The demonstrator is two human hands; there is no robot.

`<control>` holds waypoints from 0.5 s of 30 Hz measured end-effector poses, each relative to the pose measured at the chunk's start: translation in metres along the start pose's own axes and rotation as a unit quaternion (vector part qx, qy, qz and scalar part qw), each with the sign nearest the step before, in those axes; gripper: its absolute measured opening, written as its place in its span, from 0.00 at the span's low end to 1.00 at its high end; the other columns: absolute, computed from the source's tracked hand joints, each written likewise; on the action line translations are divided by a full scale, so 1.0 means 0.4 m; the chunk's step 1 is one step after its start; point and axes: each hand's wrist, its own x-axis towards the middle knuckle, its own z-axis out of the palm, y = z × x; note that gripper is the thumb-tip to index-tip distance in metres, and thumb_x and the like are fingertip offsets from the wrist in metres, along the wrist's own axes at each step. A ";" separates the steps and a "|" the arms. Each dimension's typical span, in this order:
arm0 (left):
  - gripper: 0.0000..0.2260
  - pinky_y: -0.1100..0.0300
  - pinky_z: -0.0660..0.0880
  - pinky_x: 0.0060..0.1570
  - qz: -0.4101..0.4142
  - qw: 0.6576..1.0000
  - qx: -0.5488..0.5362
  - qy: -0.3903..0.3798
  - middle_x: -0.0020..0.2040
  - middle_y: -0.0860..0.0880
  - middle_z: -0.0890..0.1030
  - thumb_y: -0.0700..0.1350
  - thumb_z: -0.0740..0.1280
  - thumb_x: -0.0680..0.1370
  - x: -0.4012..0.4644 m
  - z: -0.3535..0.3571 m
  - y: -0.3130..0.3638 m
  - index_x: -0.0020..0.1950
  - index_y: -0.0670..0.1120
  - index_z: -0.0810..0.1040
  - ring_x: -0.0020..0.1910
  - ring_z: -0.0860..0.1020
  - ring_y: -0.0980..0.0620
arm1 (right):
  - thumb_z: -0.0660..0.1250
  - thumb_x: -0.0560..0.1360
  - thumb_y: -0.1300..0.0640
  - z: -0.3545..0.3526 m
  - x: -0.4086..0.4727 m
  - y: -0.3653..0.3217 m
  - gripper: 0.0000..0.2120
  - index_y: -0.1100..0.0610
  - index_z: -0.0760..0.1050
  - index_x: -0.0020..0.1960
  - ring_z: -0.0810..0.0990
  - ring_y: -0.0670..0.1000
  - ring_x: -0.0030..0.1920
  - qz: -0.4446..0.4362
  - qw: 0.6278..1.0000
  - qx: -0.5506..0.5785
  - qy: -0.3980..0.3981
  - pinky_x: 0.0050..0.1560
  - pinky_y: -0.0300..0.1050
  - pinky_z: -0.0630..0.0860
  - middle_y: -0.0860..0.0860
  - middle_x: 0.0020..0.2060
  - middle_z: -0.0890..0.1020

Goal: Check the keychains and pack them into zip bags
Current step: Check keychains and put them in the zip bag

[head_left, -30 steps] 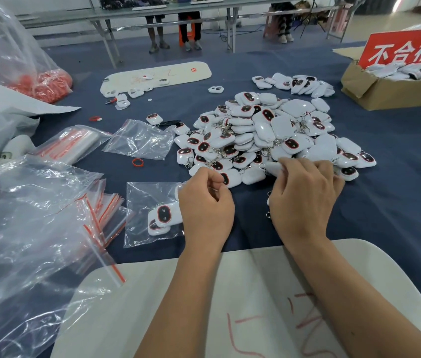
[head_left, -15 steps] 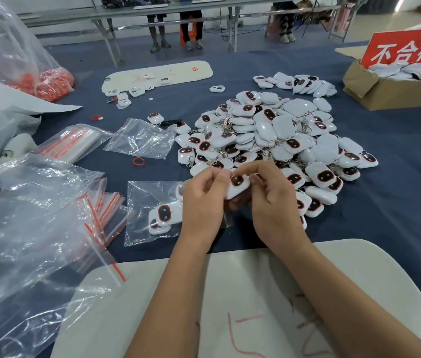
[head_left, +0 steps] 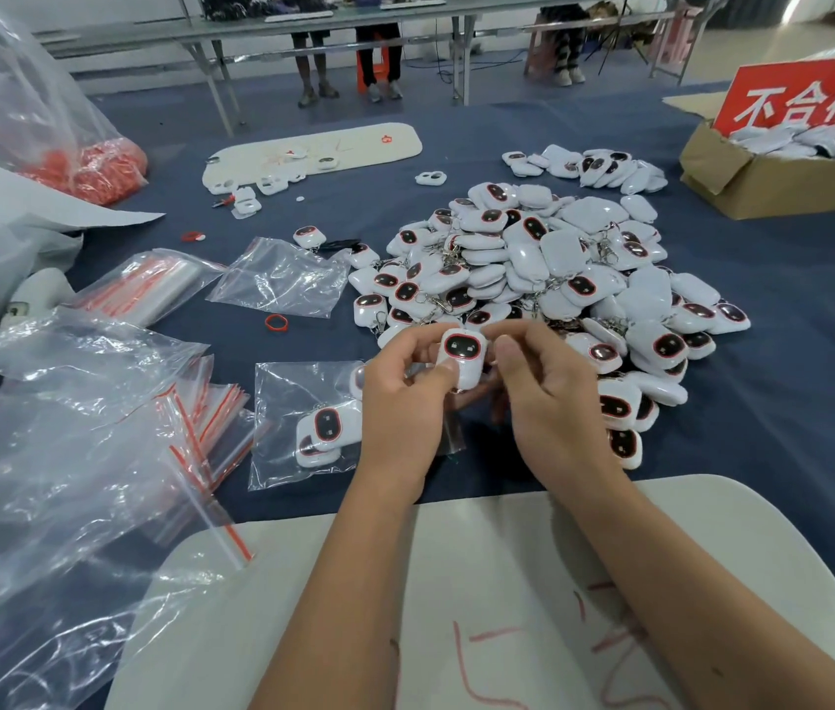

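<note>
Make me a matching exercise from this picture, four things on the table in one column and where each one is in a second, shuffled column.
Things:
1. white keychain with a red-rimmed black face
2. brown cardboard box
3. small red rubber ring
4. clear bag of red bands

Places:
A. far right of the table, behind a red sign
B. far left
C. in the grip of the left hand and the right hand
D. on the blue cloth, left of the keychain pile

Pairs: 1-C, 2-A, 3-D, 4-B

left hand [head_left: 402, 402] bare | right hand [head_left: 548, 397] bare | forearms sleeveless, no jewellery
</note>
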 end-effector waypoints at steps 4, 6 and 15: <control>0.10 0.42 0.84 0.47 0.019 0.999 0.045 0.001 0.47 0.42 0.85 0.36 0.69 0.74 -0.003 -0.002 0.001 0.52 0.45 0.84 0.49 0.84 0.38 | 0.67 0.84 0.58 -0.002 0.003 0.001 0.07 0.51 0.83 0.55 0.86 0.48 0.42 0.031 0.996 0.069 -0.050 0.42 0.42 0.78 0.47 0.42 0.87; 0.09 0.40 0.84 0.47 0.038 0.995 0.089 -0.011 0.46 0.43 0.86 0.37 0.69 0.75 -0.004 0.001 0.000 0.52 0.46 0.84 0.47 0.83 0.37 | 0.68 0.83 0.60 -0.006 0.006 0.005 0.06 0.51 0.83 0.53 0.84 0.43 0.40 0.019 0.996 0.078 -0.036 0.42 0.36 0.78 0.45 0.41 0.87; 0.04 0.58 0.80 0.37 0.029 0.993 0.112 -0.009 0.37 0.54 0.82 0.39 0.71 0.79 0.002 -0.009 -0.002 0.49 0.46 0.84 0.37 0.78 0.57 | 0.69 0.82 0.60 -0.004 0.008 0.012 0.07 0.49 0.83 0.53 0.79 0.41 0.38 -0.001 0.996 0.074 -0.055 0.41 0.33 0.73 0.39 0.37 0.83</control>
